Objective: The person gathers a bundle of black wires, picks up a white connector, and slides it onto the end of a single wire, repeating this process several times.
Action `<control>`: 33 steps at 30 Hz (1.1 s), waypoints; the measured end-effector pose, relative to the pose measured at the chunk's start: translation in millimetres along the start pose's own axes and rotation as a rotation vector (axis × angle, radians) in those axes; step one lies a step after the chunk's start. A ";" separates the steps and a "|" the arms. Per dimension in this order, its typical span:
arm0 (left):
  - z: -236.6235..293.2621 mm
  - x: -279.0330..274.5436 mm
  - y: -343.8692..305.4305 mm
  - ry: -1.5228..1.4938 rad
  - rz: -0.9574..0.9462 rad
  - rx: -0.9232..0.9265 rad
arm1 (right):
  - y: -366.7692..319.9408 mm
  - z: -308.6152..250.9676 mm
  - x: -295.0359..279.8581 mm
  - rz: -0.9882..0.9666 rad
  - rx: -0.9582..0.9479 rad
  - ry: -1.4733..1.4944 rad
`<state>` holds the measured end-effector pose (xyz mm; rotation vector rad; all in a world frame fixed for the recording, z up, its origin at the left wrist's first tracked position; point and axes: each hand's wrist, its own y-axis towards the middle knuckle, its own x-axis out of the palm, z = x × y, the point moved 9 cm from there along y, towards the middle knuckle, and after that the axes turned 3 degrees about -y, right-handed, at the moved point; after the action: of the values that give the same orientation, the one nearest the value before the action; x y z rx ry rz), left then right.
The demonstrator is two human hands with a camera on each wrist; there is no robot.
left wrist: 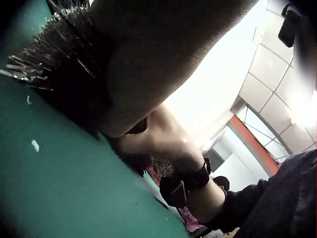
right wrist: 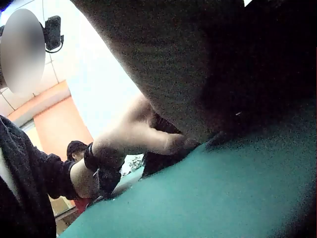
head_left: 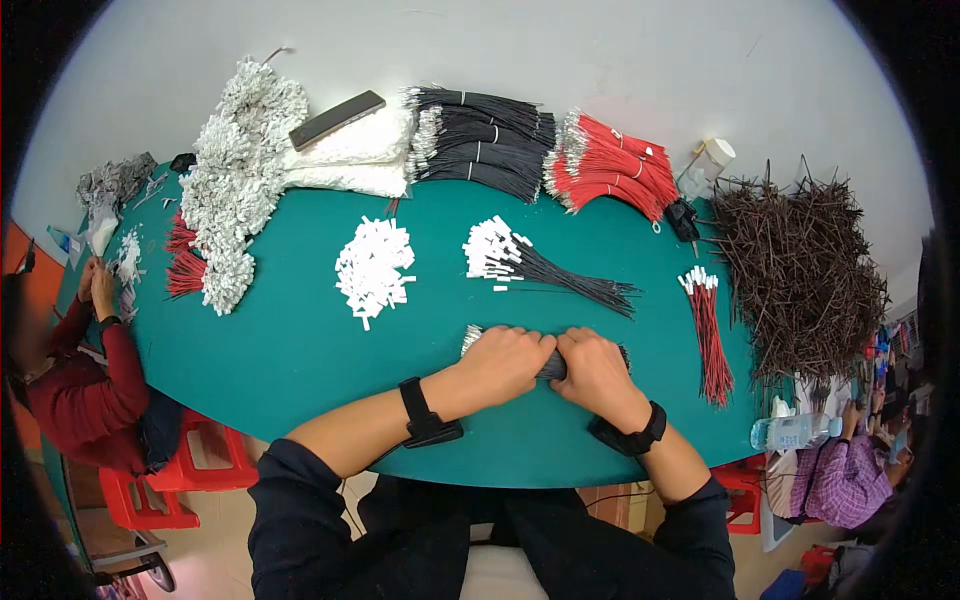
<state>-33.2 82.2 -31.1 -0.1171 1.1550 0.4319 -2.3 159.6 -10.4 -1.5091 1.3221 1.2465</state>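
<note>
A bundle of black wires [head_left: 551, 366] lies across the green table [head_left: 420, 350] near its front edge, its silvery tips [head_left: 471, 338] showing at the left end. The left hand [head_left: 505, 360] grips the bundle from above, toward those tips. Close beside it, the right hand [head_left: 597, 368] grips the bundle nearer its other end. Between the hands a short stretch of wire shows. In the left wrist view the metal tips [left wrist: 29, 67] fan out past the left hand, which is dark there. Both palms hide most of the bundle.
Behind the hands lie white sleeves [head_left: 375, 268] and black wires with white ends [head_left: 570, 275]. Red wires [head_left: 709, 340] and a brown heap [head_left: 800, 270] are at the right. Black bundles [head_left: 480, 145] and red bundles [head_left: 612, 165] line the back. Another person [head_left: 95, 380] sits at the left.
</note>
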 end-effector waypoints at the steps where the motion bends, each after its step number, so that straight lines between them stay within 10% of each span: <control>1: -0.2 0.1 0.1 -0.005 0.006 -0.002 | -0.2 0.9 -0.6 0.003 0.006 0.008; 33: 2.3 -1.6 0.0 -0.044 0.022 0.013 | -3.3 6.0 -1.3 0.048 0.062 0.084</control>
<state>-31.7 82.4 -28.7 -0.0829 1.1161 0.4444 -0.1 166.1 -10.7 -1.5087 1.4461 1.1722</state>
